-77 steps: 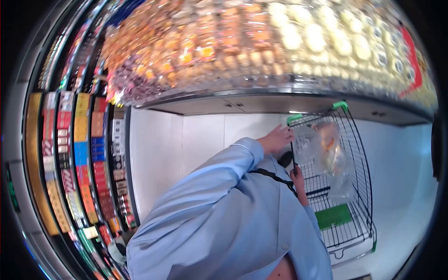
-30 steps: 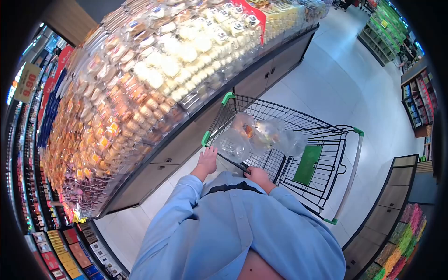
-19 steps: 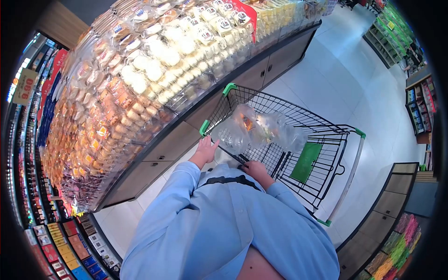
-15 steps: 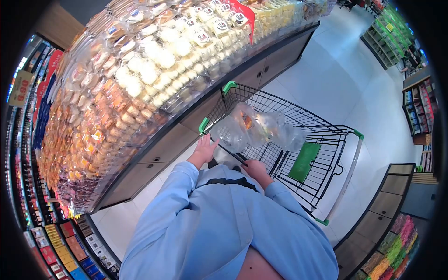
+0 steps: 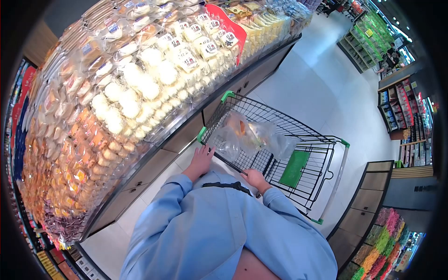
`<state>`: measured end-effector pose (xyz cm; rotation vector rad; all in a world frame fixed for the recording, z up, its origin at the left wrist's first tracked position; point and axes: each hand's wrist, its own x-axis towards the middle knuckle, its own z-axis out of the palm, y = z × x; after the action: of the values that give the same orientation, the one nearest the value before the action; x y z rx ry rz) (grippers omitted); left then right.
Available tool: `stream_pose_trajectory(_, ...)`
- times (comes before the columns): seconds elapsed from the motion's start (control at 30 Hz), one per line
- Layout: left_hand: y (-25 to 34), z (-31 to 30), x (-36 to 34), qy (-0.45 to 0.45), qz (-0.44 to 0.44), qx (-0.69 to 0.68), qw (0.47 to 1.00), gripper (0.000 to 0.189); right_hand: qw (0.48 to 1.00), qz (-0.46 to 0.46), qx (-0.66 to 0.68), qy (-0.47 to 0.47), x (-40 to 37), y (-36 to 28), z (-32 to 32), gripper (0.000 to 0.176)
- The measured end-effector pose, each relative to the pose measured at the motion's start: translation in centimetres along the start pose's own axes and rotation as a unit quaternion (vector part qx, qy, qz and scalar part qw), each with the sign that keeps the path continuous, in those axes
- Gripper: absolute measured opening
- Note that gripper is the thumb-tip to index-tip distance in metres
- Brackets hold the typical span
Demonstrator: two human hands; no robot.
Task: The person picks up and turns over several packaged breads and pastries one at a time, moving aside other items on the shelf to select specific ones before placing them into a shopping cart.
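Note:
Both my hands are at the near side of a black wire shopping cart [image 5: 308, 128] with green corner caps. My right hand [image 5: 255, 179] is closed around the cart's near top rail. Further left, my left hand [image 5: 200, 161] rests with its fingers stretched out and slightly apart, fingertips right at the rail beside the green corner cap [image 5: 201, 135]. Inside the basket lie clear plastic bags [image 5: 256, 137] with orange and pale contents, partly blurred by the plastic. A green panel [image 5: 294, 169] is fixed toward the handle end.
A long display of packaged baked goods [image 5: 140, 88] runs along the left, over wooden cabinets [image 5: 151, 169]. The white tiled floor [image 5: 317, 88] stretches ahead and right. Wooden cabinets [image 5: 368, 200] curve along the right, beside colourful packets [image 5: 385, 242]. Shelves [image 5: 396, 107] stand farther off.
The view has shifted, so the cart and display sit further left in it. My left hand's fingers are less spread than before. My right hand keeps its hold on the rail.

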<state>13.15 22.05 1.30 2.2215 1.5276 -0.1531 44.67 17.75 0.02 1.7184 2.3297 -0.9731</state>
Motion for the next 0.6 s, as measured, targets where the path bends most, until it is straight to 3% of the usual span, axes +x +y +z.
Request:
stream_pose_trajectory(0.17,-4.0,-2.1,4.5,-0.043,0.056,-0.040,0.997,0.075,0.999,0.038,0.010,-0.016,3.9,2.3,0.4,0.039)
stream_pose_trajectory(0.37,-3.6,-3.7,7.9,-0.054,0.126,-0.070,0.988,0.080,0.996,0.068,0.050,-0.030,4.5,3.5,-3.1,0.035)
stream_pose_trajectory(0.47,-4.1,-2.8,10.1,-0.075,0.127,-0.061,0.987,0.080,0.991,0.058,0.119,-0.035,6.6,5.3,-2.6,0.036)
stream_pose_trajectory(0.6,-3.4,-4.7,12.0,-0.096,0.088,-0.043,0.991,0.078,0.993,0.039,0.106,-0.041,8.8,4.9,-5.6,0.047)
